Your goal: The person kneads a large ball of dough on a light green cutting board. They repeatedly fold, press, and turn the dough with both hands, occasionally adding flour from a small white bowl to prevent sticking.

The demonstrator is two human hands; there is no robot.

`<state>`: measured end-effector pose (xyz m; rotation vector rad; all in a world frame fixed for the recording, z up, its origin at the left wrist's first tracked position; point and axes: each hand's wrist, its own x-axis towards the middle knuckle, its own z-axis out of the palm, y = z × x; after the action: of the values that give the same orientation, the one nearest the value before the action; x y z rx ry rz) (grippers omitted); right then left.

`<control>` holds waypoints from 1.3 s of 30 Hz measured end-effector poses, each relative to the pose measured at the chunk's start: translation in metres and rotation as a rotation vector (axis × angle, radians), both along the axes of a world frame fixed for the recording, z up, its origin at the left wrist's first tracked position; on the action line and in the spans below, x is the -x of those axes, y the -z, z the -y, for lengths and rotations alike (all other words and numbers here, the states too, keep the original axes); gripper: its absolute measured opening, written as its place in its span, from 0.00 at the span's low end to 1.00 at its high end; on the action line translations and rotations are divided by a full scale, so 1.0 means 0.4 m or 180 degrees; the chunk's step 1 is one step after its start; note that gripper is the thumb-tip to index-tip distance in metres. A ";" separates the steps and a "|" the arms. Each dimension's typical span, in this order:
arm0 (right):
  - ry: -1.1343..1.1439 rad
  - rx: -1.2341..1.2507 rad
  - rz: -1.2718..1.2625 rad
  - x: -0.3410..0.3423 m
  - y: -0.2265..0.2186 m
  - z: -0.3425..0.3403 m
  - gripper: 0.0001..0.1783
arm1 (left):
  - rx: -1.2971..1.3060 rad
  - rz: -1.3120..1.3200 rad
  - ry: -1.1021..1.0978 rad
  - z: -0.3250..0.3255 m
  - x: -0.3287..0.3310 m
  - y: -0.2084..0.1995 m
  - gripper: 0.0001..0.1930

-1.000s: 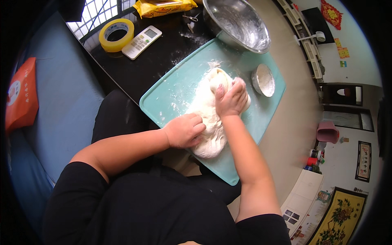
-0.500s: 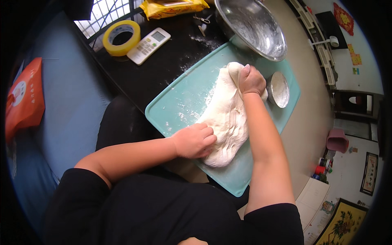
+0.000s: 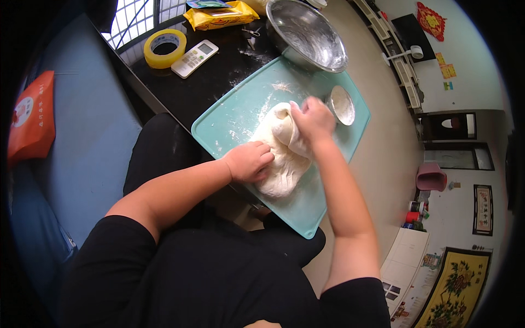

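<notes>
A lump of white dough (image 3: 284, 169) lies on a floured teal board (image 3: 224, 117). Its far end is folded over toward me. My right hand (image 3: 314, 119), slightly blurred, is closed on that folded far edge. Curled fingers of my left hand (image 3: 249, 162) grip the near left side of the dough; the fingertips are partly hidden against it. Just beyond my right hand, a small metal bowl (image 3: 343, 105) with white flour inside stands on the board.
A large steel bowl (image 3: 314, 38) dusted with flour stands at the board's far edge. On the black table are a roll of yellow tape (image 3: 165, 49), a white remote control (image 3: 195, 59), a yellow packet (image 3: 221, 16) and small keys (image 3: 251, 34). A blue seat (image 3: 87, 120) is at my left.
The far end of the dough has been lifted and folded back toward me, making the lump shorter. My right hand came nearer with it. The whole view has shifted slightly.
</notes>
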<state>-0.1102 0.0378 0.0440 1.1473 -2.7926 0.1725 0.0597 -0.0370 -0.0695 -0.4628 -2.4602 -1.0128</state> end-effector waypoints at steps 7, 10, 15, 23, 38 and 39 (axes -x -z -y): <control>-0.0374 0.0351 0.1687 -0.061 0.055 0.029 0.21 | 0.0048 -0.0040 -0.0040 0.009 -0.003 -0.001 0.15; -0.0839 0.0605 0.0345 -0.115 0.097 -0.037 0.12 | -0.0039 -0.0186 -0.0013 0.000 0.000 0.017 0.15; -0.1311 0.0961 -0.0721 -0.026 0.170 -0.037 0.10 | -0.0159 -0.0086 -0.0048 0.000 -0.009 -0.009 0.15; -0.0956 0.0388 -0.0866 0.130 0.217 0.064 0.13 | -0.0284 0.0187 -0.0082 0.009 -0.002 -0.012 0.21; 0.0427 -0.0162 0.0067 0.167 0.161 0.148 0.26 | -0.0188 -0.0141 -0.0321 0.002 0.017 0.008 0.15; 0.0156 0.0056 0.0110 0.135 0.144 0.120 0.27 | -0.0194 -0.0147 -0.0286 0.002 0.017 0.007 0.14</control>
<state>-0.1641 -0.0104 -0.0136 1.0812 -2.8402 0.2138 0.0528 -0.0378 -0.0722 -0.3487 -2.3796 -1.0256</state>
